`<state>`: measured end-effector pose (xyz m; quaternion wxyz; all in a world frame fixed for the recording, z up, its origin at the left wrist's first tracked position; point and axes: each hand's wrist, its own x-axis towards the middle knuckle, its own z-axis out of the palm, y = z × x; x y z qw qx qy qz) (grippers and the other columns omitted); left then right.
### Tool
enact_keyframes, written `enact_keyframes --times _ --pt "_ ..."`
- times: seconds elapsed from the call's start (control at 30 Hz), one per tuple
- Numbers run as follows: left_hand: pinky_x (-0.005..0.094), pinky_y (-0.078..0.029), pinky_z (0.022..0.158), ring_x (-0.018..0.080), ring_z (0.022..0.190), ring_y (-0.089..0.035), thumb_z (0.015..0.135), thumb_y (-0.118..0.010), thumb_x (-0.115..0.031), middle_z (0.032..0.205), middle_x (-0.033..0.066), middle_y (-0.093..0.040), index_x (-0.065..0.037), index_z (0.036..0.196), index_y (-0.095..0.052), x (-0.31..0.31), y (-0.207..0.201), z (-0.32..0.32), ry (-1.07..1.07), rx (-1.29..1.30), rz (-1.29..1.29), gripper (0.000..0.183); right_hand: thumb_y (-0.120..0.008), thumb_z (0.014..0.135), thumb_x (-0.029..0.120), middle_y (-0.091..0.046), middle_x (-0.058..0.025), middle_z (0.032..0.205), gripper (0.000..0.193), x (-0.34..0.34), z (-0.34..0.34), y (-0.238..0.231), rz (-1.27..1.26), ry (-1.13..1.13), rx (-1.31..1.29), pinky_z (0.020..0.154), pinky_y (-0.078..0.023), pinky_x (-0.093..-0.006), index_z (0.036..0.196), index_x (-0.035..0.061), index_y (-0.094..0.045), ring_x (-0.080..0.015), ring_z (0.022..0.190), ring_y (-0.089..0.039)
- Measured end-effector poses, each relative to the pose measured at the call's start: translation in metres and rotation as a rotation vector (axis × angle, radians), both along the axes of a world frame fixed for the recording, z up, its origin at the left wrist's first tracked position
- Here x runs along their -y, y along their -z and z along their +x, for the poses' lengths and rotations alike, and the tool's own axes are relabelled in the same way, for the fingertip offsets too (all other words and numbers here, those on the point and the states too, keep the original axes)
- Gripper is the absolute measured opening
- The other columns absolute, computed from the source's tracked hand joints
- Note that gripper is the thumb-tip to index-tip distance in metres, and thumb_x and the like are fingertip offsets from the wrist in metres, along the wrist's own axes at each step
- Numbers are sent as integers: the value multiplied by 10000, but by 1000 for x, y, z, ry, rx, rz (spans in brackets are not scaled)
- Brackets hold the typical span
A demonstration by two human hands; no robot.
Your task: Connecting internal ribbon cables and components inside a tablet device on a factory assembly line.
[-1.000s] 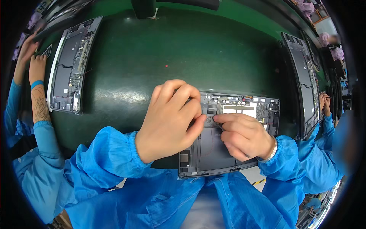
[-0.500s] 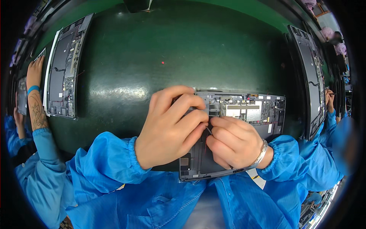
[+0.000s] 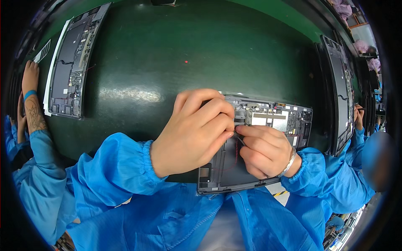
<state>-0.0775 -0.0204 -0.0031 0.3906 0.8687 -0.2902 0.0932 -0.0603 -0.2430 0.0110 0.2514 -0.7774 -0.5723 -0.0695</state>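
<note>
Opened tablet chassis (image 3: 259,167), dark grey and lying back-up, sits on the green bench (image 3: 176,54) right at our near edge, its upper part showing circuit boards with pale shielding plates and a thin red wire running down its dark lower panel. Our left hand (image 3: 194,131) rests over the chassis's upper left corner, its fingers (image 3: 209,111) curled down and bunched together, tips meeting those of the other hand; whether they pinch anything we cannot tell. Our right hand (image 3: 264,150) lies on the middle of the chassis, fingers (image 3: 255,133) closed around a thin dark tool or wire end that shows just between the two hands; it is too small to name with certainty. A silver bracelet (image 3: 289,164) circles the right wrist, and both our forearms come up in blue sleeves (image 3: 121,167). Well apart on the bench, a second open chassis (image 3: 73,67) lies at the far left and a third (image 3: 339,92) stands along the right side. Beside the left one, a co-worker's tattooed forearm (image 3: 33,117) with a blue wristband rests at the bench edge; another co-worker's hand (image 3: 359,117) shows at the far right.
</note>
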Motion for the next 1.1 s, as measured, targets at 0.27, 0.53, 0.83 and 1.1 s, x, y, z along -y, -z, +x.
enact_keyframes --times 0.27,0.53,0.83,1.1 --pt "404 -353 927 259 1108 -507 742 -720 -76 1053 6 -608 -102 885 -644 3 4 1 22 21 -11 165 -649 608 98 -599 -128 863 238 -12 -2 -6 -2 22 20 769 -555 -364 826 18 -596 -300 897 -658" --pt "406 -380 915 278 1092 -504 732 -724 -69 1057 21 -606 -93 865 -640 -2 2 1 37 -7 -43 159 -607 641 50 -605 -141 864 197 0 11 -4 150 42 -364 744 -543 -370 832 5 -597 -317 866 -654" --pt "414 -405 880 313 1051 -496 663 -759 -57 1084 65 -589 -92 778 -585 -12 -7 5 -27 -6 48 211 -645 648 98 -591 -110 836 152 -1 9 1 34 -99 -40 832 -569 -356 774 26 -600 -287 947 -665" --pt "407 -404 900 320 1055 -486 678 -731 -47 1100 68 -582 -92 800 -576 -17 -6 11 68 -39 47 202 -627 633 107 -580 -96 839 171 -19 0 5 48 -53 41 872 -563 -340 782 29 -597 -264 1008 -641"
